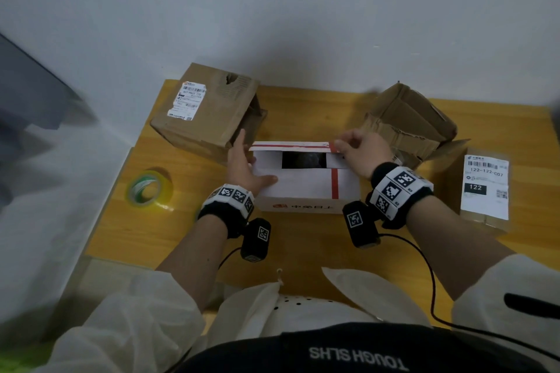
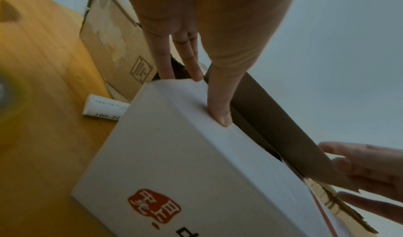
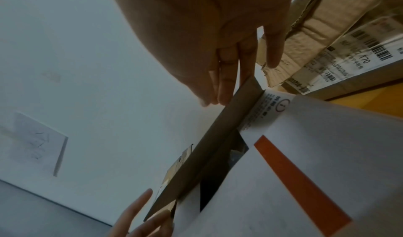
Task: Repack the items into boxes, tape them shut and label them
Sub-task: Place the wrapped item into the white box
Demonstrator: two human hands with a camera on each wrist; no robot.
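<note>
A white box (image 1: 306, 188) is set mid-table (image 1: 127, 239), its far flap (image 1: 291, 146) half raised. The near flap is pressed flat by the left hand (image 1: 242, 165), fingers straight; the far flap's right end is pinched by the right hand (image 1: 362, 154)

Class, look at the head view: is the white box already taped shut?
No. The white box shows a dark gap between its flaps, and the tape roll lies untouched.
</note>
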